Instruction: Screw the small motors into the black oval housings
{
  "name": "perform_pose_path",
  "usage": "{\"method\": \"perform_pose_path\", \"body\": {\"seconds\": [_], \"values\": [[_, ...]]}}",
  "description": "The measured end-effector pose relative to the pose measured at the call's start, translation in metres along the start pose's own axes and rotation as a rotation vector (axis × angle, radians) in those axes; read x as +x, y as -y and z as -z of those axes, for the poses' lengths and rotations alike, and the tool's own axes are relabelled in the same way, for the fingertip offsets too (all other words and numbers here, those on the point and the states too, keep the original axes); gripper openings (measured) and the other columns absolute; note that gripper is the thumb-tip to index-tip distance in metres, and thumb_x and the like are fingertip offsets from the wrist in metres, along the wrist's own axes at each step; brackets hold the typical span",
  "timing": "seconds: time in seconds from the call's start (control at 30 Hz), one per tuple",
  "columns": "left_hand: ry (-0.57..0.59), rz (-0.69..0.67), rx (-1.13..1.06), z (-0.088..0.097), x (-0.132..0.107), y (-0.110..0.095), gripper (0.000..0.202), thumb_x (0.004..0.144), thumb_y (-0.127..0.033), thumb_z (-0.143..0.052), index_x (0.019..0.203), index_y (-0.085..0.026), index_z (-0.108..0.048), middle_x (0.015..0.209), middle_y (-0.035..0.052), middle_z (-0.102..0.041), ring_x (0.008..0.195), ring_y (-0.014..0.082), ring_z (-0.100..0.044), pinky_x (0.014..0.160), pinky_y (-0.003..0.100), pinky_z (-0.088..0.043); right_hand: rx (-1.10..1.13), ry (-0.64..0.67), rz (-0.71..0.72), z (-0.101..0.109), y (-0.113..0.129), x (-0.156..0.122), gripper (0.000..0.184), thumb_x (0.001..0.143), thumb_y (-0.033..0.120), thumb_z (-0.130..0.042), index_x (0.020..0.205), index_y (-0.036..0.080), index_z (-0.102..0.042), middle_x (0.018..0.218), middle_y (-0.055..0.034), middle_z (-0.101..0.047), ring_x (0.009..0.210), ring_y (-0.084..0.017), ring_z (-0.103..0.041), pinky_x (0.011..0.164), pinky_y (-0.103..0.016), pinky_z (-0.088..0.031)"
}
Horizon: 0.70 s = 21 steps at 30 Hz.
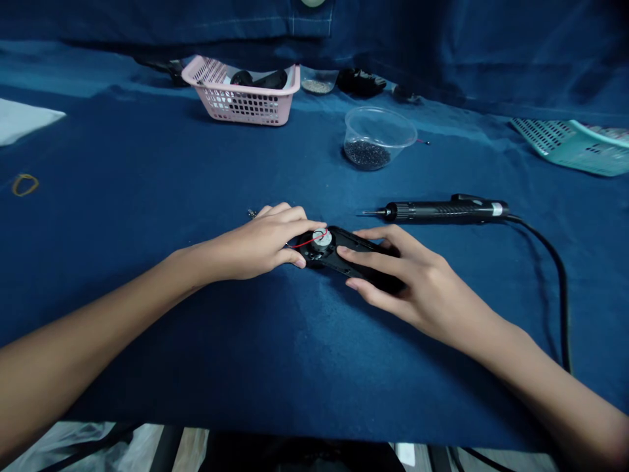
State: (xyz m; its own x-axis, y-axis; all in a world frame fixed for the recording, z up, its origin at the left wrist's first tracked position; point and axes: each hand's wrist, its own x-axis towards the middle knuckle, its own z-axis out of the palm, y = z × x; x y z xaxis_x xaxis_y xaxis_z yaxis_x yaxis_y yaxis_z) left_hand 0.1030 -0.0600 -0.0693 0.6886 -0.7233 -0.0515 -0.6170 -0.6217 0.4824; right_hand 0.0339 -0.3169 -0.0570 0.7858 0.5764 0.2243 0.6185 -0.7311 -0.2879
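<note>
A black plastic housing (339,252), carrying a round silver-faced part (322,238) and a red wire (307,242), is lying mid-table toward the front edge, with the left hand (250,246) grasping its left end and the right hand (407,282) grasping its right end. An electric screwdriver (442,211) is lying just beyond the right hand, its black cable (560,282) trailing toward the front edge. A clear plastic bowl (378,137) of black granules, a pink plastic basket (240,95) and a teal plastic basket (572,147) are sitting along the table (147,164)'s back edge, the teal one at the right corner.
</note>
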Motion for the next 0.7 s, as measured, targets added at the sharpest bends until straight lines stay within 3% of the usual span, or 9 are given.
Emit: {"method": "perform_pose_path", "body": {"seconds": [0.43,0.6,0.7], "values": [[0.017,0.017,0.014,0.001,-0.003,0.000,0.053,0.093,-0.038,-0.058,0.144,-0.036,-0.041,0.121,0.0016,-0.054,0.111,0.0224,-0.045,0.096,0.036,-0.036,-0.050,0.050,-0.025,0.002,0.000,0.003,0.042,0.092,0.044,-0.054,0.130,0.029,-0.060,0.129,-0.0079,-0.051,0.103,-0.015,-0.065,0.091,-0.034,-0.059],[0.116,0.087,-0.014,0.009,-0.007,-0.005,0.074,0.086,-0.055,-0.061,0.149,-0.044,-0.025,0.146,-0.0002,-0.040,0.131,0.0290,-0.036,0.108,0.047,-0.029,-0.050,0.060,-0.026,0.004,0.002,0.002,0.042,0.092,0.045,-0.052,0.131,0.031,-0.059,0.130,-0.0065,-0.050,0.101,-0.014,-0.065,0.090,-0.034,-0.059],[0.100,0.048,-0.058,0.011,-0.007,-0.011,0.077,0.086,-0.059,-0.060,0.151,-0.042,-0.022,0.156,-0.0027,-0.030,0.142,0.0281,-0.026,0.116,0.046,-0.020,-0.054,0.063,-0.030,0.004,0.002,0.001,0.041,0.093,0.046,-0.052,0.131,0.032,-0.059,0.130,-0.0058,-0.050,0.100,-0.014,-0.065,0.089,-0.034,-0.059]]}}
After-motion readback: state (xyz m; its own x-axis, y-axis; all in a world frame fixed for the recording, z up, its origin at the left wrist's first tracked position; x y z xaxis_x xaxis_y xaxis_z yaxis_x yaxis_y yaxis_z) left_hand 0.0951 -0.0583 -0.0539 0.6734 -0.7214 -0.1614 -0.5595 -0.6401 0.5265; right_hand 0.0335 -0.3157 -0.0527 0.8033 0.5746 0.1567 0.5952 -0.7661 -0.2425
